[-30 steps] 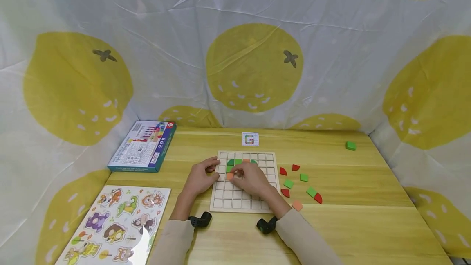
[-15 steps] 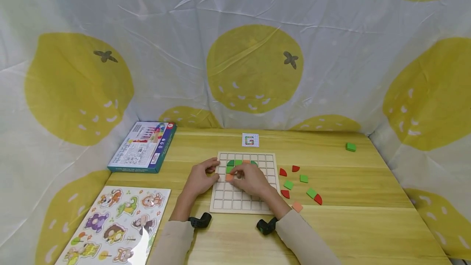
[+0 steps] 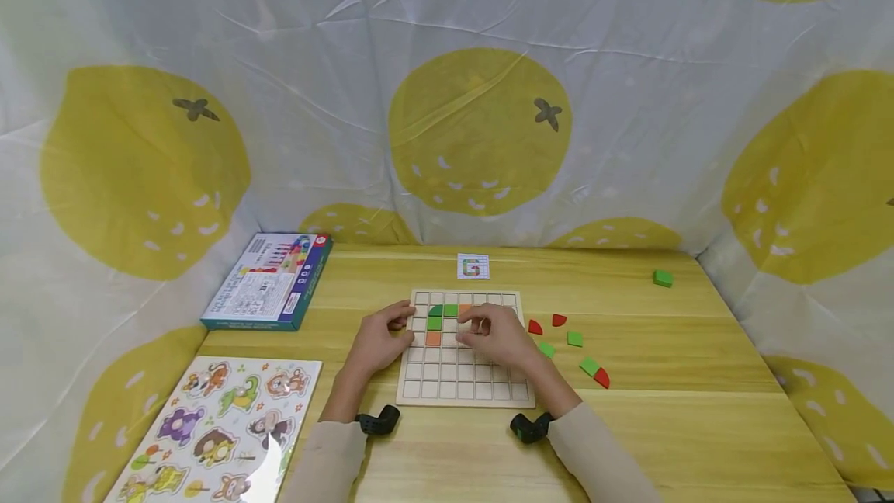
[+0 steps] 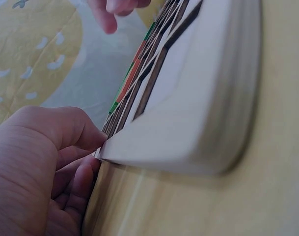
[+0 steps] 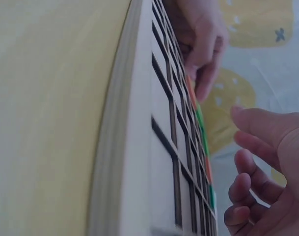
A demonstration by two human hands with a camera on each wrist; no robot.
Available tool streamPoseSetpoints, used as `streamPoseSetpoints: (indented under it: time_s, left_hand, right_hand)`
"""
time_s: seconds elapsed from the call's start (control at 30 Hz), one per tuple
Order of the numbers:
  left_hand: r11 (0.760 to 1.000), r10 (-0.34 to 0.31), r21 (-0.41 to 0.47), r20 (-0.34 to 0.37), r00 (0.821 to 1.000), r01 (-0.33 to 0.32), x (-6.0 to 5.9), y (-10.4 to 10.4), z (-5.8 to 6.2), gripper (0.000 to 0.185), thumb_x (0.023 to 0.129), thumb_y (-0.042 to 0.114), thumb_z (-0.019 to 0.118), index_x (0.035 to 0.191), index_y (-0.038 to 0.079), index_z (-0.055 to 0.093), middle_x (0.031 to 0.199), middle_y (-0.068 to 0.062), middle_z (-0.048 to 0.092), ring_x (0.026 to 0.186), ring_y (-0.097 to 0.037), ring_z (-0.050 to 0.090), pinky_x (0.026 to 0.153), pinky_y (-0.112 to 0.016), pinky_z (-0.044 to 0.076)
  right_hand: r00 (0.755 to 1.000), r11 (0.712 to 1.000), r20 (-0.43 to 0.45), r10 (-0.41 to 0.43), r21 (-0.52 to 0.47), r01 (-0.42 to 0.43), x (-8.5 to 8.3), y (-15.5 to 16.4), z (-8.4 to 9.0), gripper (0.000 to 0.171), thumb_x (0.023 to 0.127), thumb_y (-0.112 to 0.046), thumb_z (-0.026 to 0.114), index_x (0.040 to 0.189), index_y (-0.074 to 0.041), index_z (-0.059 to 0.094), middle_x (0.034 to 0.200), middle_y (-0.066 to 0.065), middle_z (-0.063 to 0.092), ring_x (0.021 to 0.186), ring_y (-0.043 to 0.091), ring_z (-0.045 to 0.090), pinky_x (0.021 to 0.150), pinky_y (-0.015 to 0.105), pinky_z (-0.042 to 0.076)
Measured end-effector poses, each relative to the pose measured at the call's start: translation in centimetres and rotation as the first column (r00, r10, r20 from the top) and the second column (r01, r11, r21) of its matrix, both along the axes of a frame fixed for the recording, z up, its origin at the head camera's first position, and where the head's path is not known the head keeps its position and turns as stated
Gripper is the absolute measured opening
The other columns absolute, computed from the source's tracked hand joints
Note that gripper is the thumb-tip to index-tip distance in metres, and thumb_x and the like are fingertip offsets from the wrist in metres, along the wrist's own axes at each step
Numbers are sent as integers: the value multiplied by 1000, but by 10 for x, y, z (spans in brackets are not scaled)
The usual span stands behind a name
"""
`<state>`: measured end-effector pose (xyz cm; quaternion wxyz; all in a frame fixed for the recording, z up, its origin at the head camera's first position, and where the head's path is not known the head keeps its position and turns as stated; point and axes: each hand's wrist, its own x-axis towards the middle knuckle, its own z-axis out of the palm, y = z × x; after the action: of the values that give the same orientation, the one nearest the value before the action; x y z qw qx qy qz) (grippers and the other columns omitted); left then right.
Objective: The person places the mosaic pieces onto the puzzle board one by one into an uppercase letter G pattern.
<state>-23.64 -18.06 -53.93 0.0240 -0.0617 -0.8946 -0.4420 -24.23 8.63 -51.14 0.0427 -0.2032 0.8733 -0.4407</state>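
Both hands work at the wooden grid board (image 3: 464, 393), which lies flat on the table (image 3: 698, 425) near the middle, just in front of the person. Left hand (image 3: 380, 338) rests against the board's left edge, its fingertips pressing the rim; the left wrist view shows the thumb and curled fingers (image 4: 75, 147) pinching the corner of the board. Right hand (image 3: 499, 336) hovers over the board's upper right squares, fingers loosely bent and grasping nothing that can be seen; the right wrist view shows them (image 5: 257, 162) relaxed above the grid.

The board is pale wood, divided by dark lines into small square cells. Its far-left part carries a few coloured tiles: a green quarter-round piece (image 3: 436, 310), a green square (image 3: 450, 309) beside it, another green square (image 3: 434, 323) below, and an orange square (image 3: 433, 338) under that. An orange tile (image 3: 466, 309) shows just past the right hand's fingertips, partly hidden by them.

To the right of the board loose pieces lie scattered on the table: red quarter-rounds (image 3: 535, 327) and green squares (image 3: 575, 338). A lone green block (image 3: 663, 278) sits far right. A small pattern card (image 3: 472, 266) lies just beyond the board. A game box (image 3: 268, 282) is at the far left, an animal puzzle sheet (image 3: 216, 429) near left.
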Motion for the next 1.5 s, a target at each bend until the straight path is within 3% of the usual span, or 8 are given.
streamPoseSetpoints:
  time_s: [0.2, 0.43, 0.7, 0.93, 1.23, 1.5]
  left_hand:
    - [1000, -1, -2, -2, 1000, 1, 0, -1, 0, 47, 88, 11, 71, 135, 13, 70, 148, 0, 61, 109, -17, 65, 95, -39, 54]
    - [1000, -4, 2, -16, 1000, 4, 0, -1, -1, 46, 88, 10, 71, 134, 11, 70, 148, -2, 61, 108, -17, 65, 94, -40, 54]
    - [1000, -3, -1, -7, 1000, 3, 0, -2, 0, 46, 88, 11, 72, 134, 11, 70, 149, -2, 60, 109, -17, 65, 95, -38, 54]
    - [1000, -3, 6, -11, 1000, 3, 0, -2, 0, 46, 88, 11, 72, 134, 11, 71, 149, -3, 60, 109, -18, 65, 94, -37, 54]
    - [1000, -2, -4, -14, 1000, 2, 0, -1, -1, 46, 88, 11, 72, 134, 11, 71, 149, -2, 60, 109, -17, 65, 94, -37, 54]
    - [1000, -13, -6, -9, 1000, 13, 0, -2, -1, 47, 88, 11, 71, 135, 11, 70, 150, -2, 60, 110, -17, 65, 94, -37, 54]
  right_hand:
    - [998, 998, -7, -56, 13, 56, 3, 32, 1, 25, 90, -25, 81, 111, -12, 79, 83, -4, 60, 70, 13, 49, 62, 24, 40]
    - [992, 993, 30, -122, 2, 122, 12, 75, 4, 29, 89, -26, 82, 113, -10, 78, 85, 1, 60, 72, 16, 50, 62, 25, 42]
    - [978, 977, -67, -199, 61, 203, 16, 125, 4, 33, 86, -30, 85, 113, -11, 78, 86, -1, 61, 74, 16, 50, 63, 25, 42]
    - [970, 966, -64, -232, 103, 238, 20, 163, -5, 34, 87, -35, 84, 113, -13, 78, 88, -1, 61, 75, 18, 50, 64, 26, 43]
    - [966, 952, -60, -252, 167, 258, 23, 190, -13, 35, 86, -30, 85, 115, -12, 77, 94, 1, 68, 79, 16, 56, 69, 25, 48]
    - [973, 954, -57, -225, 189, 232, 20, 194, -15, 33, 86, -27, 84, 115, -11, 77, 92, 1, 63, 77, 15, 50, 67, 25, 43]
